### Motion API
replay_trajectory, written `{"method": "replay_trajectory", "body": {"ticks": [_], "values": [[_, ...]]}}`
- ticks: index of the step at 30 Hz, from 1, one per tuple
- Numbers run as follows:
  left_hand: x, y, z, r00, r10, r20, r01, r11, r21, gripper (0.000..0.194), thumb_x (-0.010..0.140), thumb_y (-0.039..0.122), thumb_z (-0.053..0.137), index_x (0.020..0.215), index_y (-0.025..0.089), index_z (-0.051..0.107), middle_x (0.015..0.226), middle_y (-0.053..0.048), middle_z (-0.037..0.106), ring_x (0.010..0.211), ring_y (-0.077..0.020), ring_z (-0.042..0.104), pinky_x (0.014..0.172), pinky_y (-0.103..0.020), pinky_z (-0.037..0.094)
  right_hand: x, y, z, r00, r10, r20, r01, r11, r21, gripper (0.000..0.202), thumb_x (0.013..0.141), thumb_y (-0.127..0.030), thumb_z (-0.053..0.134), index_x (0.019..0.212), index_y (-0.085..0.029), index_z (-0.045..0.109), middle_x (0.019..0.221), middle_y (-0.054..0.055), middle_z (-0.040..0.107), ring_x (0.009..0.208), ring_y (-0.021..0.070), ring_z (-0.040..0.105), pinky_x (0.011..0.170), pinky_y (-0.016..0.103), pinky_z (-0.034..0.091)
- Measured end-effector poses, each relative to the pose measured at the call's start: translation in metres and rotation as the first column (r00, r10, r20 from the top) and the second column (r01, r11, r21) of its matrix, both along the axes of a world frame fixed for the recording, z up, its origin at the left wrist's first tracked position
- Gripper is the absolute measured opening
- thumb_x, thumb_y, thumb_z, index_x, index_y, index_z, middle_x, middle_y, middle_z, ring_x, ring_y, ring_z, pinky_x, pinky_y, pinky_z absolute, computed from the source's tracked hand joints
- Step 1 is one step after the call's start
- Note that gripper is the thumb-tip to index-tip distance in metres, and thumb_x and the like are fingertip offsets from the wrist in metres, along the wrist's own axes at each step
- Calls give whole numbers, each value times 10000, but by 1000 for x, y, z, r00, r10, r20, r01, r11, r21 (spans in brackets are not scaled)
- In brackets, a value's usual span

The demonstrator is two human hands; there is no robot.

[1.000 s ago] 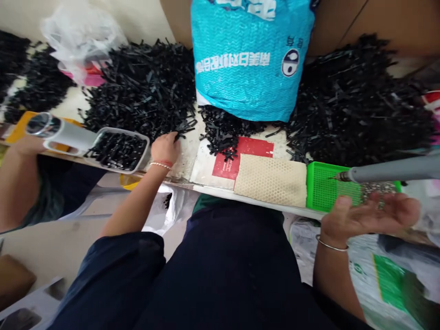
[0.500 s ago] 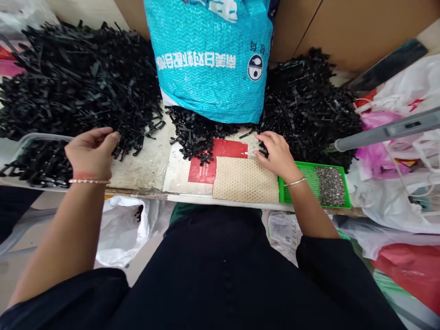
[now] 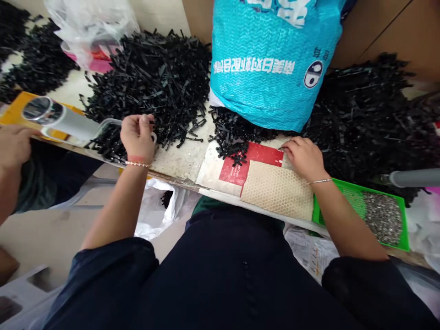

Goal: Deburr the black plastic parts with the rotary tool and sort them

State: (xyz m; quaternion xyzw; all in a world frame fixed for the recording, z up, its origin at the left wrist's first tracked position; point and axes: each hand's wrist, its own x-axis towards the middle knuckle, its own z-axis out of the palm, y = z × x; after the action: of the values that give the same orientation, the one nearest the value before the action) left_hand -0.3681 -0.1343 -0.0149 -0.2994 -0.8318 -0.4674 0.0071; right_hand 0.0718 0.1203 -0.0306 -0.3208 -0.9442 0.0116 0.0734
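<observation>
My left hand (image 3: 138, 140) is closed, thumb against fingers, over the right end of a clear plastic tub (image 3: 112, 123) filled with thin black plastic pieces (image 3: 110, 142). What its fingertips hold, if anything, cannot be made out against the dark pile (image 3: 147, 78) behind. My right hand (image 3: 305, 156) is pinched at the top edge of a beige honeycomb-patterned pad (image 3: 278, 190). A small black plastic piece (image 3: 282, 148) shows at its fingertips. Beyond the pad, a small heap of black pieces (image 3: 233, 137) spills from beneath a blue woven sack (image 3: 257, 59).
A green tray (image 3: 405, 229) with small metallic bits lies under my right forearm. Another black heap (image 3: 364, 119) and a grey tube (image 3: 415, 178) are at right. On the left are a white cylindrical device (image 3: 77, 123) and another person's hand (image 3: 15, 144). A white bag (image 3: 154, 211) hangs below the edge.
The view has swung left, bringing the other person's hand and the white device into sight. My right fingers have closed from a spread pose onto a small black piece; my left stays pinched.
</observation>
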Motion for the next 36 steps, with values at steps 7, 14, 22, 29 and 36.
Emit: {"method": "replay_trajectory", "body": {"ticks": [7, 14, 22, 29, 36], "values": [[92, 11, 25, 835, -116, 538, -6, 976, 219, 172, 1123, 366, 448, 1185, 250, 559, 869, -2, 713, 866, -168, 754, 732, -285, 613, -1, -30, 30, 864, -98, -493, 1, 981, -194, 301, 1035, -427, 539, 1186, -226, 705, 1155, 113, 759, 1085, 288, 693, 1013, 495, 546], [220, 32, 7, 15, -485, 875, 372, 815, 445, 312, 955, 495, 780, 1144, 247, 797, 901, -47, 660, 570, -83, 534, 392, -206, 315, 4, -127, 27, 565, -523, -638, -171, 682, -711, 340, 1009, -588, 614, 1235, -336, 575, 783, -38, 570, 598, 136, 508, 533, 281, 451], [265, 42, 21, -396, -389, 832, 173, 858, 484, 435, 784, -17, 647, 1168, 114, 804, 906, -55, 710, 572, -38, 501, 455, -118, 389, 18, -164, 19, 545, -489, -681, -259, 674, -692, 311, 970, -547, 713, 1121, -277, 683, 1063, 41, 752, 939, 181, 715, 828, 359, 638], [277, 35, 25, -211, -320, 924, 214, 907, 363, 213, 816, 25, 692, 977, 79, 820, 835, -62, 708, 677, -78, 605, 593, -134, 516, 17, -160, 22, 570, -387, -725, -213, 782, -586, 196, 982, -406, 736, 1116, -283, 809, 1035, 36, 794, 873, 161, 698, 686, 308, 579], [283, 35, 21, -179, -408, 895, 243, 864, 442, 146, 735, 106, 888, 823, 117, 773, 761, -1, 638, 689, -74, 592, 627, -158, 519, 17, -166, 17, 608, -320, -727, -165, 845, -509, 324, 1052, -352, 611, 1333, -298, 760, 1128, 53, 785, 934, 163, 703, 735, 318, 608]]}}
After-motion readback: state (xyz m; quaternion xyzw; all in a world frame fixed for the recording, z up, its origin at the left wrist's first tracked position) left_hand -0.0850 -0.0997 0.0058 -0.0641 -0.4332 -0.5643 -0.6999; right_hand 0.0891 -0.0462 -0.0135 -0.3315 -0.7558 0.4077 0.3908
